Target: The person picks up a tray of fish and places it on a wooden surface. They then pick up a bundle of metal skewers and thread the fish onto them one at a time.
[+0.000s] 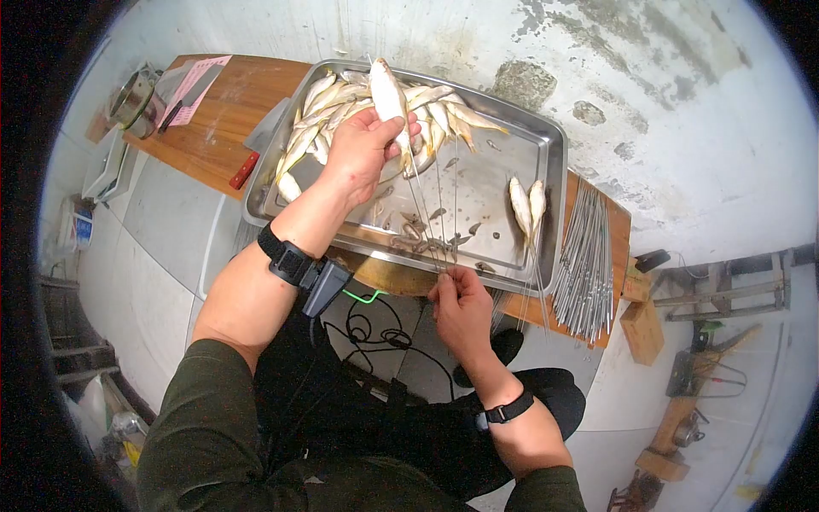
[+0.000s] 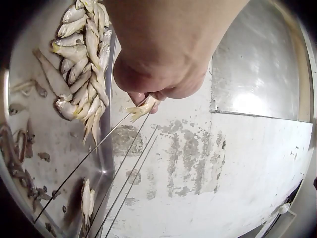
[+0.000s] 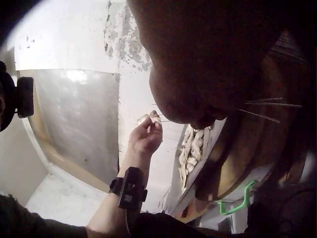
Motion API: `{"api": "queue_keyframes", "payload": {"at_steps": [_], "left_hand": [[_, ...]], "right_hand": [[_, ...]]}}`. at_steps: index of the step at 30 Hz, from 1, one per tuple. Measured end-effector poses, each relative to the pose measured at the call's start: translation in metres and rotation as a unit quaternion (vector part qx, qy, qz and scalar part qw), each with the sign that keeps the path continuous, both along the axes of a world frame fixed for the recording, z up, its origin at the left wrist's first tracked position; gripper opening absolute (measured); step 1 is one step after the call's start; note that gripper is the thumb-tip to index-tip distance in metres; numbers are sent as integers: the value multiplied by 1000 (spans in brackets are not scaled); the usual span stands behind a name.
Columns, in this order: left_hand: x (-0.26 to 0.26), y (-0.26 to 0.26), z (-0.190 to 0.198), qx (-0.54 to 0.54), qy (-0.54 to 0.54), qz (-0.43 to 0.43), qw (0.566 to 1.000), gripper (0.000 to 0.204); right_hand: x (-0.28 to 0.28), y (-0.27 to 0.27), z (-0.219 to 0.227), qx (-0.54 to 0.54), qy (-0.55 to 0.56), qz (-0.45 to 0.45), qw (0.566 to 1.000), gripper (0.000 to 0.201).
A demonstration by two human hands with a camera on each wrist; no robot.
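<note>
My left hand (image 1: 360, 152) grips a small silvery fish (image 1: 388, 92) over the metal tray, its head pointing up and away. In the left wrist view the yellowish tail (image 2: 140, 110) sticks out below the fingers. Over the tray's near rim, my right hand (image 1: 463, 309) pinches several thin metal skewers (image 1: 441, 209) that fan out from its fingertips. One of them runs up to the fish's tail end, and a thin tip shows beside the head. Two fish (image 1: 527, 206) lie side by side at the tray's right, with skewers extending from them over the near rim.
Piled fish (image 1: 320, 115) fill the far left of the tray (image 1: 512, 132); dark scraps (image 1: 416, 237) lie near its front. A bundle of skewers (image 1: 585, 264) rests on the board to the right. A red-handled knife (image 1: 245, 171) sits at the left, and a cleaver (image 1: 189, 98) lies farther back.
</note>
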State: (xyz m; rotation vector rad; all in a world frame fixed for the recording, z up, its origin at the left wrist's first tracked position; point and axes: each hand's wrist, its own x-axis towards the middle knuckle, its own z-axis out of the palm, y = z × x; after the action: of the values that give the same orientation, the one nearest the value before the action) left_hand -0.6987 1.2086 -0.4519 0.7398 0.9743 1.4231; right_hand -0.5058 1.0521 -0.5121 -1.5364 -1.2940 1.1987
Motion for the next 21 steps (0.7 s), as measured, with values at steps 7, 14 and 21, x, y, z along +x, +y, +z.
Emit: {"api": "queue_keyframes", "payload": {"at_steps": [7, 14, 21], "left_hand": [[0, 0, 0, -3, -3, 6, 1000, 16], [1, 0, -1, -1, 11, 4, 1000, 16], [4, -1, 2, -5, 17, 12, 1000, 16]], "right_hand": [[2, -1, -2, 4, 12, 4, 1000, 15], [3, -2, 4, 5, 22, 7, 1000, 14], [3, -3, 8, -1, 19, 9, 1000, 14]]}}
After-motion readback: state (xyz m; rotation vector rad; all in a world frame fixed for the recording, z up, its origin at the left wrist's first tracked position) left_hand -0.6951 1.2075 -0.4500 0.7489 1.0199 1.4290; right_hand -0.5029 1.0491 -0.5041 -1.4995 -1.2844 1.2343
